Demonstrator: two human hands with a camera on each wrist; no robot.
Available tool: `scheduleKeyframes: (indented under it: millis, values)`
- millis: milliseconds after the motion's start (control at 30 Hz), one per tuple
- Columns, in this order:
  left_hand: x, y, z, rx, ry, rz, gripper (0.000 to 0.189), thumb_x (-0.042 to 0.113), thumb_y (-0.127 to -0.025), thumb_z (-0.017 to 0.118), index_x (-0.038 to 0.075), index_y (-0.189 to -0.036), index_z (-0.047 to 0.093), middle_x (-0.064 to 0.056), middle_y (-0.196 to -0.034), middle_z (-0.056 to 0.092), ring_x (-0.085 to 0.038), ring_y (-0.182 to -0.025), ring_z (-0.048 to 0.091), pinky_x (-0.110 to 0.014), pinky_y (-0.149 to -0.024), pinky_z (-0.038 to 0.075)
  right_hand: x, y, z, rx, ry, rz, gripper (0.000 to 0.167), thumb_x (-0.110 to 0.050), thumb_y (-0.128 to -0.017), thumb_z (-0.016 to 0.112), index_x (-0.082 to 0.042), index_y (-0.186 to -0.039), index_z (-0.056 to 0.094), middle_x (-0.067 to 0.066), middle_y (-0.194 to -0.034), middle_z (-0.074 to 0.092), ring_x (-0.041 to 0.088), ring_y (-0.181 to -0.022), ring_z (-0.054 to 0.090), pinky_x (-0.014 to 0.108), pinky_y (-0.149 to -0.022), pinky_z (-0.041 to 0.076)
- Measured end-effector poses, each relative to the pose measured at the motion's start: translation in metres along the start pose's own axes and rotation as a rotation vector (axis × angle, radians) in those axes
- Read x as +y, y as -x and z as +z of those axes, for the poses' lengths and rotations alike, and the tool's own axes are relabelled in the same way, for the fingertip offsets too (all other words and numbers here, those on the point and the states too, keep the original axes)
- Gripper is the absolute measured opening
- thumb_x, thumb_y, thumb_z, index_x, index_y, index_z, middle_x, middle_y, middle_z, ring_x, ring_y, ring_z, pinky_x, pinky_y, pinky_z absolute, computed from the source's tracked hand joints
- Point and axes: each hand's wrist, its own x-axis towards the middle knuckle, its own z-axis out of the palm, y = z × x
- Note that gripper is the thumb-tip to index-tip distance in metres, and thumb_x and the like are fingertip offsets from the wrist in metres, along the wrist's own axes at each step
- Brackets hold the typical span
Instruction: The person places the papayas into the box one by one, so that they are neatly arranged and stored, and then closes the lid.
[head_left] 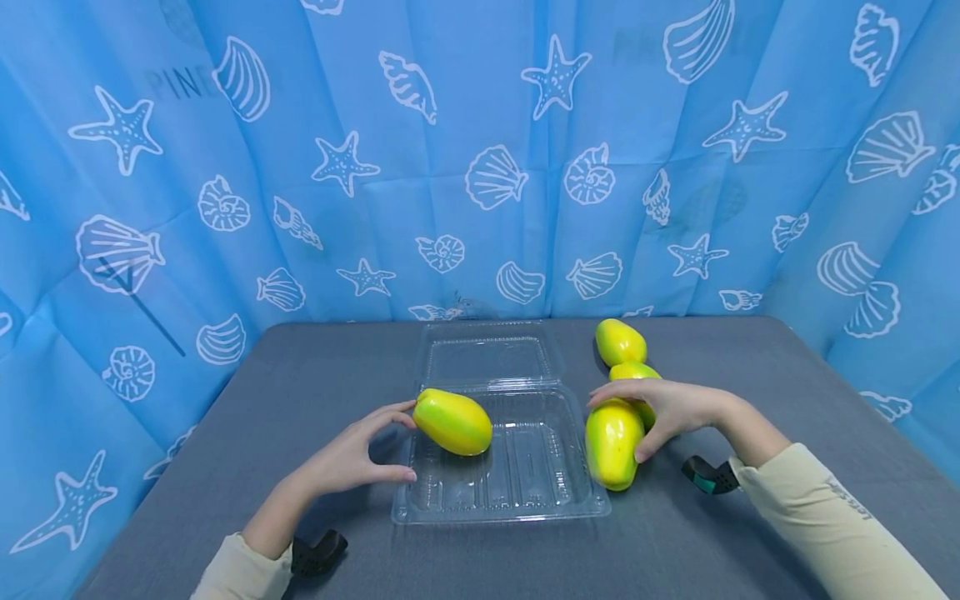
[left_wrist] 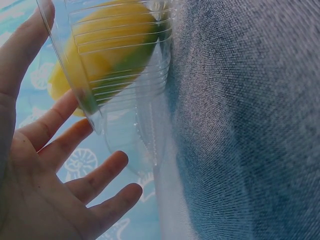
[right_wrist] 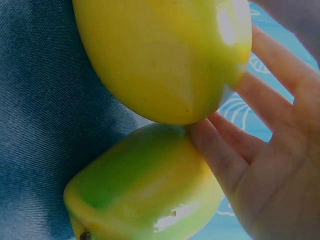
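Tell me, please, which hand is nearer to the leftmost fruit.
Left: the left hand is just left of the leftmost fruit; the right hand is across the tray, touching another fruit.

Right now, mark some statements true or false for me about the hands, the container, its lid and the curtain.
The clear container has its lid open. True.
The left hand rests on the lid. False: it is by the lone fruit at the container's left.
The right hand is at a second fruit by the container's right edge. True.
The curtain is plain red. False: it is blue with white shells and starfish.
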Motion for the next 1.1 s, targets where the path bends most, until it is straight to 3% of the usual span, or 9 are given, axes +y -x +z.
scheduleKeyframes:
  millis: [200, 500, 867, 1100]
  values:
    - [0.001, 0.0, 0.0, 0.001, 0.001, -0.002, 0.048, 0.032, -0.078, 0.075, 0.015, -0.119, 0.054, -0.01, -0.151, 0.033, -0.04, -0.138, 0.029, -0.067, -0.103, 0.029, -0.002, 0.0, 0.001, -0.007, 0.028, 0.017, 0.071, -0.031, -0.068, 0.08, -0.013, -0.13, 0.05, 0.014, -0.139, 0.047, 0.013, -0.119, 0.047, 0.039, -0.094, 0.043]
    - [0.0, 0.0, 0.0, -0.002, 0.004, -0.01, 0.048, 0.032, -0.078, 0.075, 0.017, -0.118, 0.054, -0.009, -0.151, 0.033, -0.039, -0.138, 0.03, -0.067, -0.103, 0.029, -0.007, 0.0, 0.004, -0.012, 0.02, 0.058, 0.072, -0.028, -0.067, 0.082, -0.014, -0.13, 0.05, 0.015, -0.141, 0.046, 0.036, -0.121, 0.045, 0.051, -0.094, 0.041]
    - [0.0, 0.0, 0.0, 0.001, 0.004, -0.007, 0.048, 0.032, -0.078, 0.074, 0.015, -0.119, 0.054, -0.009, -0.151, 0.033, -0.039, -0.138, 0.03, -0.067, -0.102, 0.031, -0.009, -0.002, 0.006, 0.025, 0.125, 0.045, 0.071, -0.03, -0.062, 0.085, -0.015, -0.124, 0.054, 0.003, -0.126, 0.057, 0.015, -0.108, 0.049, 0.039, -0.088, 0.045]
    - [0.0, 0.0, 0.0, -0.002, 0.009, -0.008, 0.047, 0.032, -0.078, 0.075, 0.017, -0.118, 0.054, -0.009, -0.151, 0.034, -0.039, -0.138, 0.03, -0.067, -0.102, 0.031, -0.012, 0.0, 0.004, 0.042, 0.146, 0.059, 0.07, -0.032, -0.06, 0.086, -0.017, -0.121, 0.056, 0.0, -0.122, 0.059, 0.013, -0.105, 0.049, 0.039, -0.089, 0.045]
